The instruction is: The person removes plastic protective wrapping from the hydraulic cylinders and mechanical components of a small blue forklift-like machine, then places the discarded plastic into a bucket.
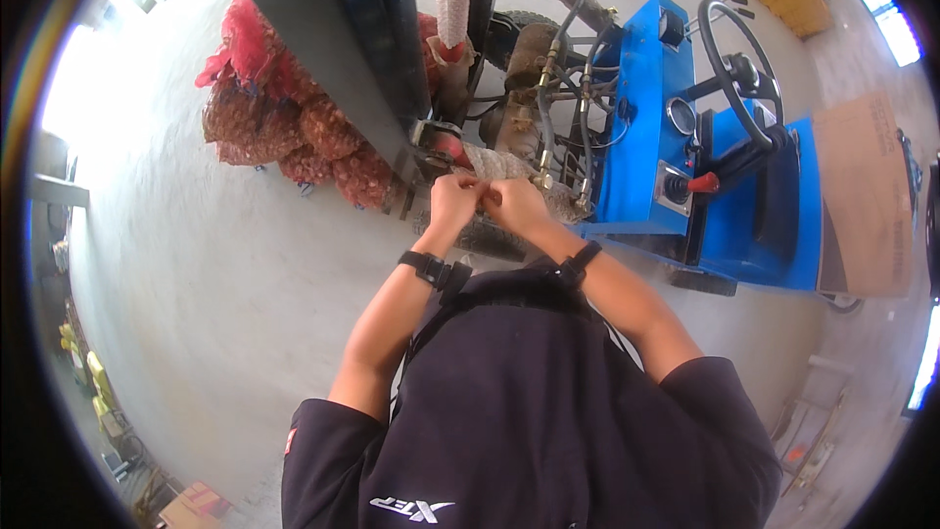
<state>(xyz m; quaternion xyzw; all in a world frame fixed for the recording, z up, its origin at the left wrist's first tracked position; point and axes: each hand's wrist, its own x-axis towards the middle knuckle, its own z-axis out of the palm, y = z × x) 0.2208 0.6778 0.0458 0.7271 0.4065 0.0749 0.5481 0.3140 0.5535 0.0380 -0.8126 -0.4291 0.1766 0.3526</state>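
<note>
My left hand (456, 204) and my right hand (517, 205) meet in front of the blue vehicle (636, 137), fingertips pinched together. Whatever lies between the fingers is too small to make out. Just beyond them is a pale wrapped sleeve (497, 166) low on the vehicle's front, beside a red part (451, 148); whether my fingers touch the sleeve is unclear. Black straps circle both wrists. A black tyre (490, 238) shows below my hands.
Hydraulic hoses (546, 122) and a dark upright mast (367, 39) rise close ahead. Filled reddish mesh sacks (284, 122) are piled at the left. To the right are a steering wheel (729, 64), a red-knobbed lever (702, 182) and a cardboard sheet (862, 201).
</note>
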